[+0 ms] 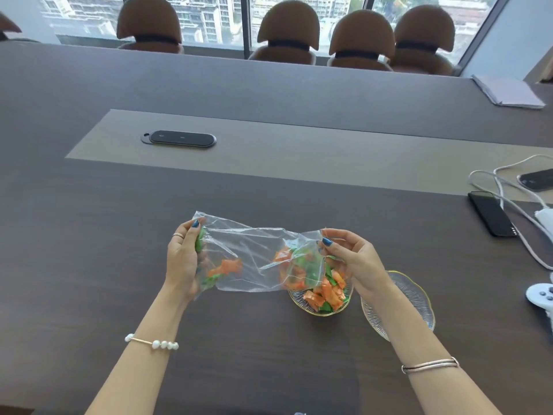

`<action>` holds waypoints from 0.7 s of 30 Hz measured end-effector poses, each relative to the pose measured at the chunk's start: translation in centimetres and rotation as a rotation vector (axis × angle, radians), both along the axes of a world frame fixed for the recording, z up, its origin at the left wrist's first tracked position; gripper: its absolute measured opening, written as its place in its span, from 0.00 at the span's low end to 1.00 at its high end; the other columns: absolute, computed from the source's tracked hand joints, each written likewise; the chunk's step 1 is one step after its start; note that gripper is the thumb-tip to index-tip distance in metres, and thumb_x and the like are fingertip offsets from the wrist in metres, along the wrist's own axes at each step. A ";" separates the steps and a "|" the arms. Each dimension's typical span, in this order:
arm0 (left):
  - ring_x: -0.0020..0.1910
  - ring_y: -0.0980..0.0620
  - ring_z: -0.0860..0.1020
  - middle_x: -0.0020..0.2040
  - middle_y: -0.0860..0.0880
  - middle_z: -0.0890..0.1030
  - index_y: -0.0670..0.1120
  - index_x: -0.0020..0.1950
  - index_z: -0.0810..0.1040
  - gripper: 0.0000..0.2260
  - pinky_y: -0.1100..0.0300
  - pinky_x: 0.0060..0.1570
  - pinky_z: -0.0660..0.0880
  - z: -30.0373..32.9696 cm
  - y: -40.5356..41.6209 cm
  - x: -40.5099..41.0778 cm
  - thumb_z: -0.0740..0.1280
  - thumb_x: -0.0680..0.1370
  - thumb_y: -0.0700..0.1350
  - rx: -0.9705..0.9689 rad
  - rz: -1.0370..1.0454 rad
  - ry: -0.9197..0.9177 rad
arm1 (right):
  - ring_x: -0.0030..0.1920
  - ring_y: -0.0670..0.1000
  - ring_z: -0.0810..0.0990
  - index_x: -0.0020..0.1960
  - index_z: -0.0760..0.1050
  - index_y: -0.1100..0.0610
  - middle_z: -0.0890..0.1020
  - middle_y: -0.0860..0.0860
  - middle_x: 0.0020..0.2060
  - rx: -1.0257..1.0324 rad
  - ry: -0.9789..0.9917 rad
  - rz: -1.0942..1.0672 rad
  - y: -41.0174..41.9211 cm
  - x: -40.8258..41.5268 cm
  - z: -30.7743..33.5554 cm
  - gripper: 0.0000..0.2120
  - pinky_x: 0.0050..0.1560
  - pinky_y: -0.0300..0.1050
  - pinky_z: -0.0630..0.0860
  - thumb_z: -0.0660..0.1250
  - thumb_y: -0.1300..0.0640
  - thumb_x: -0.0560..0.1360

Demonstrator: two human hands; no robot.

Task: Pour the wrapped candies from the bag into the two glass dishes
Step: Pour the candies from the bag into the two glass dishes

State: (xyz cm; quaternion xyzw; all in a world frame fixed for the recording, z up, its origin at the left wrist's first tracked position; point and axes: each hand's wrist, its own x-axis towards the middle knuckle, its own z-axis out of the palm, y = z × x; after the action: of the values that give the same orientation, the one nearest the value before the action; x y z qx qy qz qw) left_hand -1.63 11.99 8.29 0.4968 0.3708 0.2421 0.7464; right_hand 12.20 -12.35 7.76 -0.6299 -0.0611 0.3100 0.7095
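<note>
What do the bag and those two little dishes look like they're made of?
The bag looks like thin clear plastic film: it crinkles, shines, and the orange and green candies show through it. The dish with candies and the bare dish look like clear pressed glass, with ribbed, wavy walls and the table showing through. Each has a thin golden rim line, probably paint or gilt.

pearl bracelet [152, 342], silver bangle [430, 364] — blue nails
</note>
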 end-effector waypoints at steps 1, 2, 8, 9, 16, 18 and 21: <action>0.24 0.56 0.64 0.32 0.50 0.68 0.53 0.46 0.81 0.10 0.66 0.20 0.71 0.0 -0.2 -0.1 0.60 0.79 0.46 0.014 0.002 0.020 | 0.41 0.47 0.83 0.49 0.80 0.55 0.86 0.51 0.40 0.000 -0.007 0.005 -0.1 0.1 0.2 0.09 0.40 0.38 0.79 0.69 0.63 0.70; 0.26 0.55 0.66 0.32 0.50 0.69 0.53 0.45 0.80 0.10 0.65 0.20 0.71 -0.2 -0.3 -0.2 0.59 0.80 0.46 0.012 0.006 0.036 | 0.41 0.47 0.83 0.49 0.80 0.55 0.86 0.51 0.41 -0.005 -0.013 0.008 -0.2 0.1 0.4 0.09 0.40 0.38 0.79 0.70 0.63 0.70; 0.26 0.53 0.66 0.33 0.49 0.70 0.50 0.48 0.77 0.08 0.63 0.19 0.72 -0.1 -1.5 -0.3 0.59 0.80 0.45 -0.026 0.006 0.041 | 0.42 0.49 0.84 0.49 0.81 0.55 0.86 0.51 0.41 -0.018 -0.054 -0.013 -2.1 -0.3 0.3 0.18 0.39 0.38 0.79 0.78 0.53 0.61; 0.24 0.55 0.63 0.31 0.50 0.69 0.50 0.48 0.77 0.08 0.66 0.18 0.70 0.0 -1.6 -0.2 0.59 0.80 0.45 -0.018 0.012 0.048 | 0.42 0.48 0.84 0.49 0.81 0.55 0.86 0.52 0.41 -0.014 -0.058 -0.024 -2.6 -0.4 0.4 0.26 0.39 0.38 0.79 0.80 0.47 0.55; 0.16 0.60 0.58 0.23 0.57 0.72 0.49 0.49 0.77 0.09 0.69 0.15 0.59 0.3 -4.0 1.2 0.58 0.81 0.45 0.062 -0.035 0.051 | 0.38 0.45 0.83 0.49 0.81 0.56 0.86 0.51 0.38 0.054 -0.055 -0.126 -6.5 -0.1 1.3 0.37 0.38 0.37 0.79 0.81 0.41 0.44; 0.17 0.59 0.59 0.26 0.54 0.68 0.49 0.47 0.77 0.09 0.70 0.15 0.61 1.2 -5.7 1.8 0.58 0.80 0.46 0.032 -0.058 0.046 | 0.39 0.45 0.83 0.49 0.81 0.56 0.86 0.50 0.38 0.063 -0.049 -0.160 -8.1 0.0 1.5 0.36 0.38 0.36 0.79 0.81 0.41 0.44; 0.29 0.52 0.69 0.38 0.48 0.73 0.50 0.45 0.80 0.13 0.59 0.24 0.75 1.9 -8.5 3.0 0.57 0.79 0.50 -0.031 -0.109 0.051 | 0.38 0.45 0.83 0.48 0.81 0.56 0.86 0.50 0.38 0.064 -0.038 -0.223 -10.9 0.2 1.5 0.36 0.38 0.36 0.79 0.81 0.42 0.44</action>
State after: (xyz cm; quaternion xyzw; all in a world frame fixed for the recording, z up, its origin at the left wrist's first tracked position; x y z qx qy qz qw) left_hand 1.41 3.46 10.22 0.5107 0.3657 0.1829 0.7563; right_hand 12.42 -23.26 9.26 -0.6155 -0.0139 0.2149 0.7582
